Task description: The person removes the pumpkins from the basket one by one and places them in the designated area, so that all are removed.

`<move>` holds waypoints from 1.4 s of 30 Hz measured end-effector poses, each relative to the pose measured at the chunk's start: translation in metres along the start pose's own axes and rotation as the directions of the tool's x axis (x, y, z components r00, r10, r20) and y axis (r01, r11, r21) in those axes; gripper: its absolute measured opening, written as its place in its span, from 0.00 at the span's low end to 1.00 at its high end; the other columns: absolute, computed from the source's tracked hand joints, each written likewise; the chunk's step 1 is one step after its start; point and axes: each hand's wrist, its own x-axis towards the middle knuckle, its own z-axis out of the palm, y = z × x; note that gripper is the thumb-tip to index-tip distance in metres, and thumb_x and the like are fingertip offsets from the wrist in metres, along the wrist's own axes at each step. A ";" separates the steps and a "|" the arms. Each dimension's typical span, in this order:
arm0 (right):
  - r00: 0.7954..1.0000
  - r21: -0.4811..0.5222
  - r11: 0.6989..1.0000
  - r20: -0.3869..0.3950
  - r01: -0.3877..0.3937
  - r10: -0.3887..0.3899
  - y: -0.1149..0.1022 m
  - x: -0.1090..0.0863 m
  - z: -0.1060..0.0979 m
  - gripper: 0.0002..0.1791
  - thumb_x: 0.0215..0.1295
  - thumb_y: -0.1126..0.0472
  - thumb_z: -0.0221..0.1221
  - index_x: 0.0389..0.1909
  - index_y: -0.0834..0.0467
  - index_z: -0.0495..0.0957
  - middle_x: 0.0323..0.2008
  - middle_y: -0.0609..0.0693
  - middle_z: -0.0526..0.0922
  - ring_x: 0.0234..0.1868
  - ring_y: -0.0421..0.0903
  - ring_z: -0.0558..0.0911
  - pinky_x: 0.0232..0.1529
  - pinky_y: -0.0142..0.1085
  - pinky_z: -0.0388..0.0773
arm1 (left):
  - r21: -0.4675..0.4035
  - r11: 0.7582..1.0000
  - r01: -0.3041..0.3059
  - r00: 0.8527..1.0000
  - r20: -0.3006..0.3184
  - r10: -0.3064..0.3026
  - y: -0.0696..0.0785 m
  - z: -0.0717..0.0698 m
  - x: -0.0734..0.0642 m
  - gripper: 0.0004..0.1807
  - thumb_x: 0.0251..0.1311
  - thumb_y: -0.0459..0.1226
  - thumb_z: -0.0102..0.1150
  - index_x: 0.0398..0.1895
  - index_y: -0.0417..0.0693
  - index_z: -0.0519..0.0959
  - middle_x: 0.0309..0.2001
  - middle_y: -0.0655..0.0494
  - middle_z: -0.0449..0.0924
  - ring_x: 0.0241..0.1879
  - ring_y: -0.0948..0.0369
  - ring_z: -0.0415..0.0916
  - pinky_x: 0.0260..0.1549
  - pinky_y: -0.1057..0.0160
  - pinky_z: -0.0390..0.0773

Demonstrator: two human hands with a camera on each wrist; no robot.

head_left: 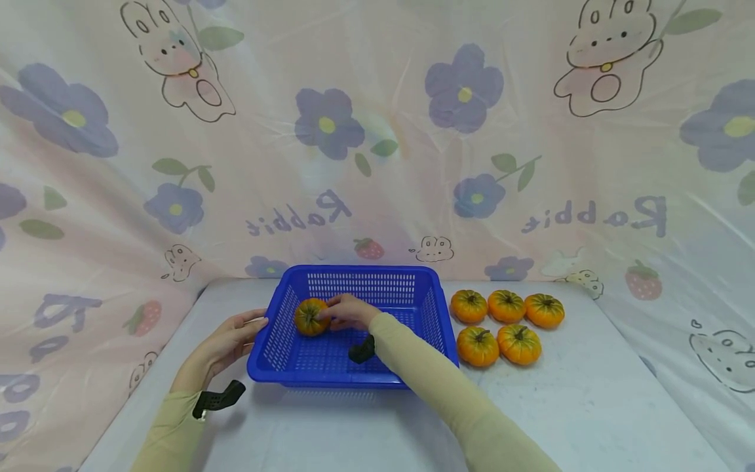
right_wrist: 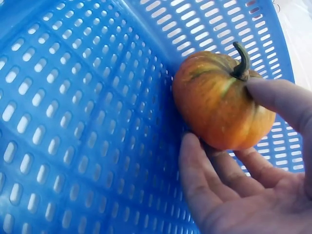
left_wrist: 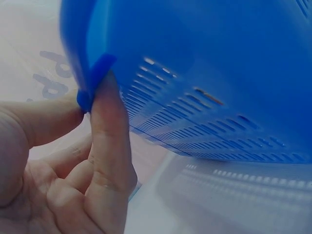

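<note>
A blue plastic basket (head_left: 354, 378) with slotted walls stands on the table. My left hand (head_left: 227, 344) pinches its left rim between thumb and fingers, as the left wrist view shows with the hand (left_wrist: 105, 146) at the basket's edge (left_wrist: 78, 48). Inside the basket, toward its left side, my right hand (head_left: 352, 311) holds a small orange pumpkin (head_left: 310, 317). In the right wrist view the thumb presses near the stem of the pumpkin (right_wrist: 219, 107), and the other fingers of the right hand (right_wrist: 243, 195) curl beneath it.
Several more small pumpkins sit in two rows to the right of the basket, among them a front one (head_left: 519, 344) and a back one (head_left: 544, 310). The white table (head_left: 590, 406) ends at a hanging cloth (head_left: 389, 183) printed with flowers and rabbits.
</note>
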 end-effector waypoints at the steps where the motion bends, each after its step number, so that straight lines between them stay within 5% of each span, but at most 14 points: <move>1: 1.000 -0.009 1.000 0.003 0.003 -0.003 0.000 -0.001 0.000 0.32 0.58 0.63 0.65 0.61 0.69 0.66 0.49 0.60 0.75 0.47 0.57 0.78 0.52 0.48 0.76 | -0.001 1.000 0.001 1.000 -0.001 -0.001 0.000 0.000 0.000 0.34 0.70 0.42 0.50 0.71 0.34 0.52 0.48 0.50 0.80 0.43 0.57 0.80 0.44 0.61 0.79; 13: 1.000 -0.055 0.998 0.004 -0.006 0.006 -0.003 -0.001 0.001 0.28 0.59 0.61 0.65 0.58 0.66 0.69 0.41 0.56 0.78 0.43 0.56 0.78 0.50 0.47 0.77 | 0.006 1.000 0.008 1.000 -0.017 -0.008 0.002 0.001 -0.002 0.35 0.70 0.43 0.51 0.71 0.34 0.52 0.49 0.49 0.80 0.43 0.57 0.80 0.44 0.61 0.79; 42: 0.991 0.121 0.992 0.130 -0.028 0.012 -0.027 -0.010 -0.015 0.23 0.62 0.60 0.61 0.56 0.66 0.74 0.58 0.59 0.71 0.52 0.59 0.76 0.52 0.51 0.75 | -0.025 1.000 0.011 1.000 0.001 -0.011 0.003 0.002 0.000 0.34 0.71 0.41 0.50 0.71 0.32 0.50 0.47 0.50 0.81 0.42 0.58 0.81 0.43 0.62 0.80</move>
